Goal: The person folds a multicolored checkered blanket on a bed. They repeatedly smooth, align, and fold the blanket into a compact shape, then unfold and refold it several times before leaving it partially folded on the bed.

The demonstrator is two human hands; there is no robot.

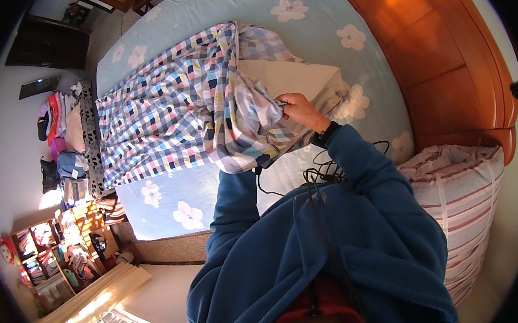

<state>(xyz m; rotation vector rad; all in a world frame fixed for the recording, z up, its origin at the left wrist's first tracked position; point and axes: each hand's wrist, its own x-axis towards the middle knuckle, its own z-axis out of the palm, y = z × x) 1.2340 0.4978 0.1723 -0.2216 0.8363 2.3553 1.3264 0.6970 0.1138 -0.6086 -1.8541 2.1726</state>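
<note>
A checked quilt cover [159,108] in white, blue, pink and yellow lies rumpled across the bed. At its right end the cover is folded back, and a cream quilt [289,75] shows beside the opening. My right hand [296,109], with a dark band on its wrist, is closed on the edge of the cover there. A small greenish bit shows at its fingertips, too small to name. My left forearm [235,193] reaches beneath the near edge of the cover, which hides the left hand and its fingers.
A light blue sheet [184,214] with white flowers covers the bed. A wooden headboard [425,48] stands at the right, above a striped fabric bag [460,207]. Black cable [326,172] coils near my right elbow. Shelves [55,254] and folded clothes [64,127] are at the left.
</note>
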